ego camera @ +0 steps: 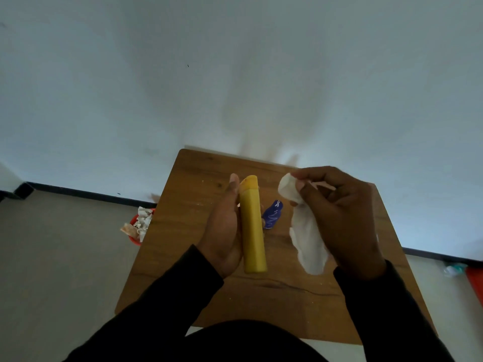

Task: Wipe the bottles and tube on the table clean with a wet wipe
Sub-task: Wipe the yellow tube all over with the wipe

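Left hand (222, 231) around yellow bottle (252, 226), lengthwise.

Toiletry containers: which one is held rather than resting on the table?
The tall yellow plastic bottle, gripped by the left hand; the small blue tube lies on the wooden table.

The table (198, 178) has a wood-grain top in warm brown, matt, with a dark crack-like streak in the grain near its front and pale specks scattered over it. The yellow bottle (252, 231) looks like smooth plastic with a dull, even sheen; its cap is the same yellow. The blue tube (271, 215) seems glossy plastic with white print on it. The wet wipe (308, 241) is soft white cloth-like sheet, limp and creased. The red bin (133, 237) beside the table looks plastic, and crumpled white paper (143, 220) fills it. Both sleeves (167, 296) are dark matt fabric.
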A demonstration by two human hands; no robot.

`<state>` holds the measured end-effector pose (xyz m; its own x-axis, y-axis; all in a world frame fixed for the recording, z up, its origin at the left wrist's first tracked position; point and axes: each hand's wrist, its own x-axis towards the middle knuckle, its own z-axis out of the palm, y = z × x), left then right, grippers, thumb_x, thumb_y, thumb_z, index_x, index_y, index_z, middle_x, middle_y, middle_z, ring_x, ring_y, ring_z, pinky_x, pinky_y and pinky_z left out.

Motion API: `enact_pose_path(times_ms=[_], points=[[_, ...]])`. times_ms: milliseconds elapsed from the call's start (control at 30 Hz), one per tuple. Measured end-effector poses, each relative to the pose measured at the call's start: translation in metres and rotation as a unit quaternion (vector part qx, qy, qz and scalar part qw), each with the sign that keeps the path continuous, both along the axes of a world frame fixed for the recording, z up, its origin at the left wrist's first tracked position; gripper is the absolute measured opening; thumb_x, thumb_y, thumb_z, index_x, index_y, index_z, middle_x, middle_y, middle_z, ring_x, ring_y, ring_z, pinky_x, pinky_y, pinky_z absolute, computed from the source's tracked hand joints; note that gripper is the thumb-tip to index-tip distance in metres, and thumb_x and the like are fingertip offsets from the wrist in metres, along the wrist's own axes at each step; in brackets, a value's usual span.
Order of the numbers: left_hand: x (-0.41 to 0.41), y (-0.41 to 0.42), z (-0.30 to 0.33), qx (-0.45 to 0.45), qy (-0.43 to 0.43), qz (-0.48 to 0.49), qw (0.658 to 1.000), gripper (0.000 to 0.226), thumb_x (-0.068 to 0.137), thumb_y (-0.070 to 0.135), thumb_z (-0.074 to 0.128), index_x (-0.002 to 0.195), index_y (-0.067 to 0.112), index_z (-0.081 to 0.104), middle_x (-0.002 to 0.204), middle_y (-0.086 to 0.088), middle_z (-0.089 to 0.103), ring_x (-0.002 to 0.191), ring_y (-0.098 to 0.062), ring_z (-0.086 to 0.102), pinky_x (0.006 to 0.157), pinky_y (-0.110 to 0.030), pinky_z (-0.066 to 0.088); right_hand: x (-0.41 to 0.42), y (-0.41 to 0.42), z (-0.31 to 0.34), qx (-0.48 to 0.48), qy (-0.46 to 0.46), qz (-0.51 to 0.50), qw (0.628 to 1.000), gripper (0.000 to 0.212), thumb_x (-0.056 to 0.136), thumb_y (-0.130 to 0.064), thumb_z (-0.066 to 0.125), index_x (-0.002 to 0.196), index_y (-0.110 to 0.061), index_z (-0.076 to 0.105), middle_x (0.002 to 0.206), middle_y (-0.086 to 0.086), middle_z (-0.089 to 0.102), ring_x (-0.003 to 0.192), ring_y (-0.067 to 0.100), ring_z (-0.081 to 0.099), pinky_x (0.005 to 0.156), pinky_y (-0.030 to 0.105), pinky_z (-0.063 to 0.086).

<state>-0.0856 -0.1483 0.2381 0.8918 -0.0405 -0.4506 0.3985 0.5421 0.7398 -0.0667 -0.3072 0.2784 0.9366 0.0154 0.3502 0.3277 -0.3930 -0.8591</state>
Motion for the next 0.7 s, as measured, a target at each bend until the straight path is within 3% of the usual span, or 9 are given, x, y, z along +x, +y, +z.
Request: enact_pose_path(times_ms=[133, 233, 367, 467, 567, 700], points=[[-0.001, -0.007, 0.006, 0.029, -0.054, -0.034, 0.998, 0.052, 0.097, 0.053, 0.043, 0.119, 0.010, 0.061, 0.070, 0.005, 0.065, 0.058, -0.007, 0.060, 0.053, -0.023, 0.048, -0.003, 0.008, -0.002, -0.069, -0.029, 0.073, 0.995, 0.017, 0.085, 0.000, 0.073, 0.086, -0.017, 0.077, 0.093, 0.000, 0.070, 0.085, 0.012, 0.068, 0.071, 0.022, 0.055], [-0.002, -0.013, 0.006, 0.063, -0.090, -0.033, 0.993, 0.050, 0.100, 0.051, 0.040, 0.111, 0.007, 0.062, 0.074, 0.004, 0.066, 0.059, -0.004, 0.061, 0.055, -0.021, 0.047, -0.002, 0.019, -0.001, -0.168, -0.081, 0.093, 0.978, 0.009, 0.082, -0.011, 0.077, 0.087, -0.019, 0.078, 0.092, -0.006, 0.065, 0.087, 0.006, 0.063, 0.075, 0.014, 0.047], [-0.003, -0.016, 0.005, 0.077, -0.109, -0.038, 0.990, 0.036, 0.102, 0.047, 0.036, 0.096, 0.021, 0.060, 0.063, 0.014, 0.066, 0.056, -0.002, 0.062, 0.056, -0.020, 0.046, 0.013, 0.025, 0.005, -0.145, -0.119, 0.048, 0.981, 0.008, 0.083, -0.010, 0.079, 0.085, -0.017, 0.076, 0.086, -0.005, 0.069, 0.082, 0.007, 0.066, 0.074, 0.030, 0.054], [0.001, -0.011, 0.007, 0.053, -0.100, -0.015, 0.993, 0.041, 0.101, 0.048, 0.038, 0.108, 0.014, 0.060, 0.067, 0.010, 0.067, 0.058, -0.003, 0.063, 0.052, -0.020, 0.048, 0.009, 0.026, 0.006, -0.139, -0.104, 0.077, 0.982, 0.006, 0.083, -0.014, 0.080, 0.084, -0.017, 0.076, 0.082, -0.007, 0.070, 0.080, 0.008, 0.066, 0.071, 0.033, 0.054], [0.006, -0.001, 0.010, 0.023, -0.071, 0.034, 0.997, 0.068, 0.088, 0.059, 0.047, 0.127, 0.004, 0.054, 0.084, -0.007, 0.062, 0.070, -0.014, 0.062, 0.058, -0.028, 0.053, -0.012, 0.027, 0.003, -0.162, -0.074, 0.147, 0.973, 0.003, 0.083, -0.020, 0.078, 0.085, -0.020, 0.076, 0.084, -0.012, 0.070, 0.083, 0.004, 0.066, 0.074, 0.028, 0.053], [0.013, 0.011, 0.005, 0.023, -0.038, 0.092, 0.995, 0.068, 0.092, 0.061, 0.045, 0.128, 0.004, 0.054, 0.071, -0.001, 0.052, 0.054, -0.010, 0.051, 0.051, -0.025, 0.046, -0.032, 0.023, -0.005, -0.200, -0.034, 0.238, 0.950, 0.009, 0.084, -0.018, 0.080, 0.090, -0.024, 0.075, 0.093, -0.015, 0.068, 0.090, 0.004, 0.065, 0.077, 0.026, 0.054]])
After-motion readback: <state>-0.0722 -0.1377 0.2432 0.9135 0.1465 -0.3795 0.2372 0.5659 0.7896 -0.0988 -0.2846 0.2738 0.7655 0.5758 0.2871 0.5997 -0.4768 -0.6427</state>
